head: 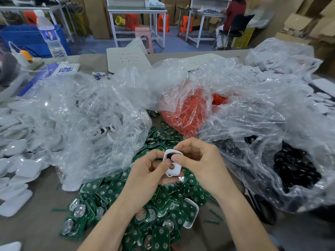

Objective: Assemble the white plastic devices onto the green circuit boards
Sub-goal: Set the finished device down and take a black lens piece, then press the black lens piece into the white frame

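We hold one white plastic device [177,169] just above the near heap of green circuit boards [112,188] — our left hand [145,171] pinches its left edge and our right hand [199,160] curls round its right side. We judge the work far from done: boards lie loose in plenty. Our fingers hide whether a board sits inside — the dark patch at the device's far end is unclear.

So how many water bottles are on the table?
1: the water bottle stands upright at the far left of the table. The plastic bags may hide others.
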`<act>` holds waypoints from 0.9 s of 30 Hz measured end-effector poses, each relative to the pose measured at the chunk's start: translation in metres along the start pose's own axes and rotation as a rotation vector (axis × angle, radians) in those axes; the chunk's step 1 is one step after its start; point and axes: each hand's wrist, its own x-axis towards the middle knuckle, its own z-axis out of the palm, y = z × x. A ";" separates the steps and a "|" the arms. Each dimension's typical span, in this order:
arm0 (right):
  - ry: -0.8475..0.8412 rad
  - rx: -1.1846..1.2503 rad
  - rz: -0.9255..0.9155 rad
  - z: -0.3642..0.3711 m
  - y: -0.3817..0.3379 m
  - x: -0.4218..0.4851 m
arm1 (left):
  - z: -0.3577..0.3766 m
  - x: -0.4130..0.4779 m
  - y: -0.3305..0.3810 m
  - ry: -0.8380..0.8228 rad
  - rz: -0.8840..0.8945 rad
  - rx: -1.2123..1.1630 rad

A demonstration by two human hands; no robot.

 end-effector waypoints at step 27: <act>-0.047 -0.438 -0.014 -0.024 -0.045 0.019 | -0.001 0.000 0.004 0.049 -0.057 -0.045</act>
